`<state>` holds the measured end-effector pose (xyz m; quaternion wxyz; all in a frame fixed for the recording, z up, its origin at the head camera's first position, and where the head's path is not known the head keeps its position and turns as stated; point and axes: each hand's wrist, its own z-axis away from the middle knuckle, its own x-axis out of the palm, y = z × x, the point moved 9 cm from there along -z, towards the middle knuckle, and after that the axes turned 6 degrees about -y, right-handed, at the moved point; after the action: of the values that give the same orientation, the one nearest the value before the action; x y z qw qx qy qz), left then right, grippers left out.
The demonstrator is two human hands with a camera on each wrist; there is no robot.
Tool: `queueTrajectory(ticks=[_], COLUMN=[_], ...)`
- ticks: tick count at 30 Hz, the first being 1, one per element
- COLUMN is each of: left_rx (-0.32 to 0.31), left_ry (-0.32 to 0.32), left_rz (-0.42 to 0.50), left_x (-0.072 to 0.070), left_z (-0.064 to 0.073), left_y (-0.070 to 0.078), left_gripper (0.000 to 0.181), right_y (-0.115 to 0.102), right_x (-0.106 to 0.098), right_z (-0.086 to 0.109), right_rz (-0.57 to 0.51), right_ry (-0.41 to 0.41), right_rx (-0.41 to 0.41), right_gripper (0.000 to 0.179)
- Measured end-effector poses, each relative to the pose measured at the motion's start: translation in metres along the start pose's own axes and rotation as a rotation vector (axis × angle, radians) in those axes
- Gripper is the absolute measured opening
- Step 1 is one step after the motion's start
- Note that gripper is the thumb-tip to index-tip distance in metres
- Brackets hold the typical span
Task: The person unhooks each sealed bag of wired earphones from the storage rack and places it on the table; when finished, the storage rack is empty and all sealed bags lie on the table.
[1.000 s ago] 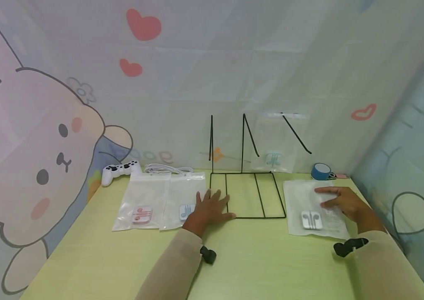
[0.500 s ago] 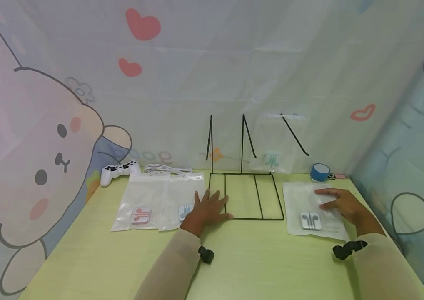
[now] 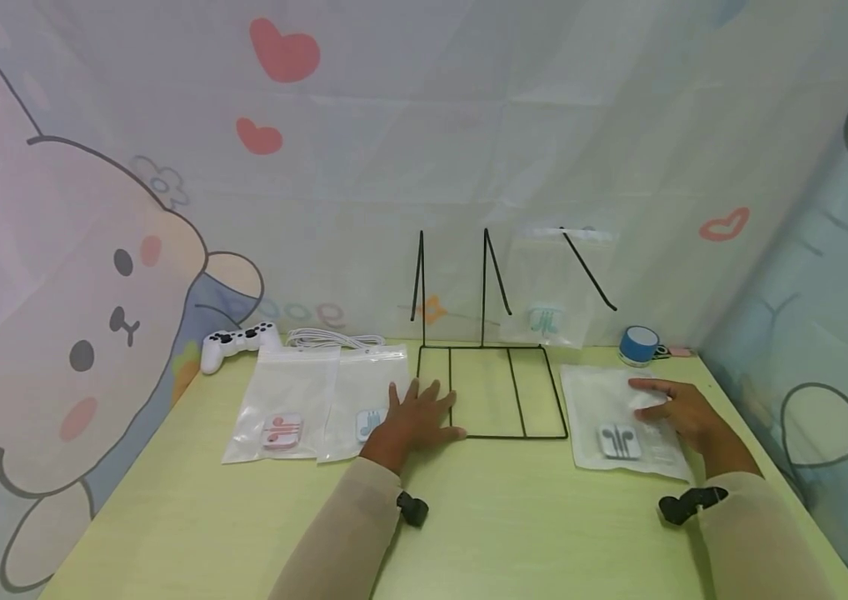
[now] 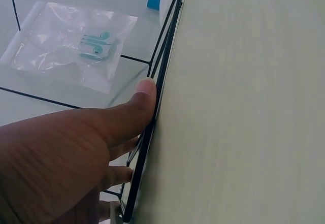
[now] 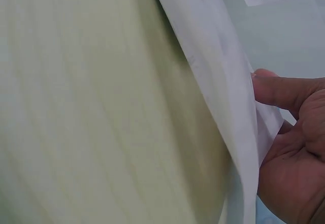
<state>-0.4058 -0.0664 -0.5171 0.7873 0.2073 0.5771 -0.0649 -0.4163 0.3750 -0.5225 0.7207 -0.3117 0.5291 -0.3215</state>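
My left hand (image 3: 415,423) lies with spread fingers on the left front corner of a black wire display rack (image 3: 520,404). In the left wrist view, its thumb (image 4: 144,94) presses along the front bar. My right hand (image 3: 682,412) bends over the right side of a clear plastic bag (image 3: 596,392) holding white earphones (image 3: 620,442). Seen from the right wrist, the bag's film (image 5: 223,76) rises in a fold at the thumb and fingers. Another bag with mint-green earphones (image 3: 546,319) hangs from the rack's right hook.
Two bags with pink earphones (image 3: 282,431) and blue earphones (image 3: 369,424) lie left of the rack. Behind them are a white game controller (image 3: 240,340) and a coiled white cable (image 3: 334,337). A blue tape roll (image 3: 638,345) stands at the back right, before a cloth wall.
My right hand has shifted slightly left, and the bag with the white earphones has slid left with it. The left hand stays on the rack.
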Motion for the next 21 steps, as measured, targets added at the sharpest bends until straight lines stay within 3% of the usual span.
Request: queueTrajectory(ticks=[21], left_rx=[0.001], left_ry=[-0.03], left_rz=[-0.007], left_x=[0.0024], left_z=[-0.0017], left_y=[-0.0011], left_gripper=[0.081], right_y=[-0.0061], right_x=[-0.0036], right_z=[0.0031], right_rz=[0.063], right_ry=[0.034], right_rx=[0.0], right_gripper=[0.083])
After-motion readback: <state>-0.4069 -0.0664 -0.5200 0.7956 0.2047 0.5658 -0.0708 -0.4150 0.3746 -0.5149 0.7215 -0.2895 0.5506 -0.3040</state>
